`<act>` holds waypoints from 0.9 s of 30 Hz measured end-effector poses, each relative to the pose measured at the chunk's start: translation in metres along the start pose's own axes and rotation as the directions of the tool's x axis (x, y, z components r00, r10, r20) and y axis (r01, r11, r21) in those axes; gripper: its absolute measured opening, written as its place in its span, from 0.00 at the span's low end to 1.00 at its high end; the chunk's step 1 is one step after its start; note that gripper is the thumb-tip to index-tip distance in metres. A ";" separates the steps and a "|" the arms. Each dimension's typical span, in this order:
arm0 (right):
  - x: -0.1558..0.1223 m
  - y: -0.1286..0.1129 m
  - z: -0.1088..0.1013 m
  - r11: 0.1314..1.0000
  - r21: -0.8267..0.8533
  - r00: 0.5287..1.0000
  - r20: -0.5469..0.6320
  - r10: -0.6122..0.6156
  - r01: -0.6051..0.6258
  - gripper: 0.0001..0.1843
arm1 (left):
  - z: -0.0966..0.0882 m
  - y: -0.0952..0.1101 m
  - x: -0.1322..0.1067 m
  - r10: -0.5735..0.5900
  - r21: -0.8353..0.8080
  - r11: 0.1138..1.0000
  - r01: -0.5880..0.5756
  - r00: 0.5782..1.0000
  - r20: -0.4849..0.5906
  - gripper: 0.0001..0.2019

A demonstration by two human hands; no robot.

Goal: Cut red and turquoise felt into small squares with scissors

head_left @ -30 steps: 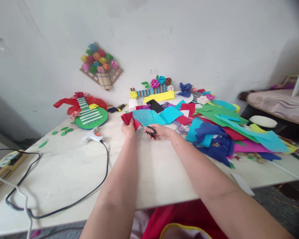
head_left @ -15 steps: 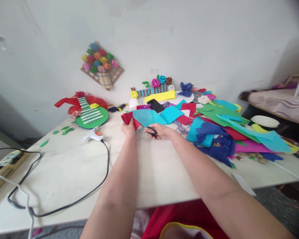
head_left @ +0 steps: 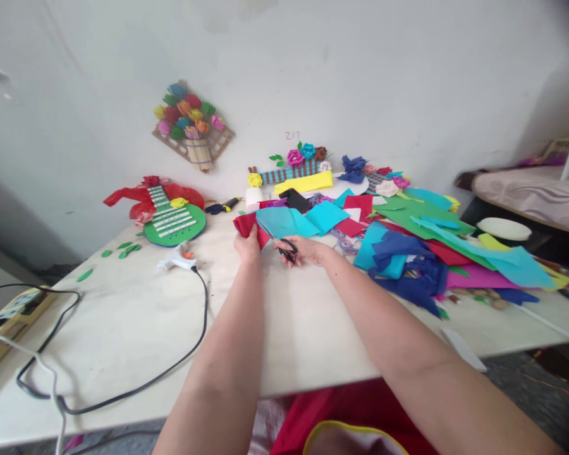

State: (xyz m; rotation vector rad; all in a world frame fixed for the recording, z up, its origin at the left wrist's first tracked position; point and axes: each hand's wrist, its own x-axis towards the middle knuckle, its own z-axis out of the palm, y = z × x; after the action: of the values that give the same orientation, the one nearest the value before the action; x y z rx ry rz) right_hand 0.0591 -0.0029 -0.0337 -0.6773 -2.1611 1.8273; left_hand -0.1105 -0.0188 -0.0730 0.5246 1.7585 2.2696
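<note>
My left hand (head_left: 247, 245) is closed on a folded piece of red paper (head_left: 244, 222), held up above the table. In my right hand (head_left: 303, 250) is a pair of scissors (head_left: 288, 250) with black handles, the fingers through the loops. Its blades point up and left, against the right side of the red paper; whether they are biting into it I cannot tell. Just behind them lies a light blue sheet (head_left: 284, 222), partly hidden by the red paper. Another blue sheet (head_left: 326, 216) lies to its right.
A white glue gun (head_left: 179, 258) with a black cord lies left of my hands, near a green paper guitar (head_left: 184, 229) and yellow-black pliers (head_left: 226, 205). Coloured paper, including a dark blue crumpled piece (head_left: 422, 278), is heaped at right. A power strip (head_left: 14, 322) sits at far left.
The red paper and my left hand have shifted slightly right. The scissor blades now stand a little steeper beside the paper. Both hands keep their hold.
</note>
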 end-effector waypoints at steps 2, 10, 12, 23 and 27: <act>0.000 -0.001 0.000 1.000 0.001 1.000 -0.004 0.010 -0.010 0.23 | 0.000 0.002 -0.002 -0.006 -0.010 1.000 0.006 1.000 0.001 0.12; -0.004 -0.007 0.003 0.999 -0.013 0.999 -0.023 0.030 -0.030 0.24 | 0.000 0.010 -0.010 -0.042 -0.079 0.996 0.043 0.999 0.016 0.12; -0.004 -0.008 0.004 1.000 -0.015 0.999 -0.033 0.026 -0.027 0.23 | -0.001 0.011 -0.010 -0.045 -0.071 0.996 0.046 0.999 0.014 0.11; 0.004 0.001 0.004 1.000 -0.011 0.998 -0.049 -0.029 0.028 0.20 | -0.001 0.012 -0.010 -0.039 -0.026 0.999 0.039 0.999 0.006 0.11; 0.003 -0.001 0.006 0.999 -0.025 0.997 -0.062 -0.039 0.037 0.19 | -0.002 0.013 -0.010 -0.046 -0.003 0.999 0.046 0.999 -0.007 0.11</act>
State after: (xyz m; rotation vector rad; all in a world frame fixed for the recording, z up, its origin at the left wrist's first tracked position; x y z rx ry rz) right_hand 0.0537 -0.0069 -0.0343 -0.6837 -2.1443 1.7410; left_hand -0.1019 -0.0281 -0.0620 0.4716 1.7515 2.2452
